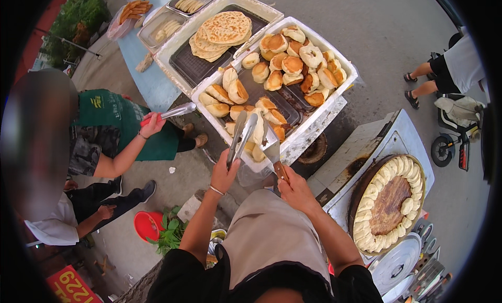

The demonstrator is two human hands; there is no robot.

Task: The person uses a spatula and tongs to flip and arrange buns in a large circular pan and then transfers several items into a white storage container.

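My left hand (226, 173) grips metal tongs (240, 135), whose jaws are at the near corner of a white foam box (350, 72), beside a long pale bun (258, 127). In my right hand (297, 189) is the wooden handle of a metal spatula (273, 148). Its blade lies among the buns at the same corner, touching or just under some of them; which, I cannot tell. Browned filled buns (292, 65) are heaped at the box's far right, with more along its left side. Dark metal trays (257, 87) show between the heaps.
A second foam box (178, 66) holds flatbreads (227, 27). On the right, a round pan (355, 193) ringed with pale dough stands on a metal-topped stove (408, 134). At left, a co-worker in a green apron (117, 122) holds red-handled tongs (178, 110) near the box.
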